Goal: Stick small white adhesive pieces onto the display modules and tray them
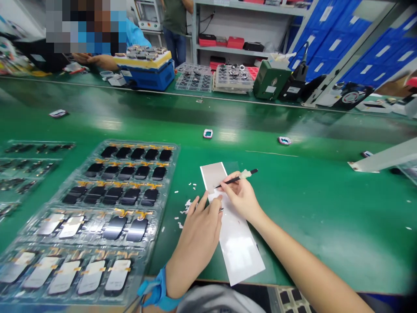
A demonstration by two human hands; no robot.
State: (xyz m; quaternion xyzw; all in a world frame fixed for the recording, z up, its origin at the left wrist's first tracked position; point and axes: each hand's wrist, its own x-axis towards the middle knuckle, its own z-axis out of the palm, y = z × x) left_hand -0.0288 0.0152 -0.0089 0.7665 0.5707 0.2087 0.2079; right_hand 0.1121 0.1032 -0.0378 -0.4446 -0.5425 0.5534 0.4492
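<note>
My right hand (243, 195) pinches slim black tweezers (233, 179) wrapped with pale tape near the back end. Their tip meets a white backing sheet (239, 243) close to the edge of its grey-brown upper part (214, 174). Across the sheet's left edge rests my left hand (202, 230), fingers spread and pointing forward. A small dark, shiny bit (221, 210) shows beside its fingers; what it is I cannot make out. Small white scraps (188, 204) lie scattered on the green mat left of the sheet.
On the left, a clear tray (156, 230) holds rows of small screens with orange flex cables. Another clear tray (32, 165) of small parts lies beyond it. Several small frames, one a watch case (207, 133), sit farther back. A co-worker's hands (104, 61) are beside a blue box (146, 74).
</note>
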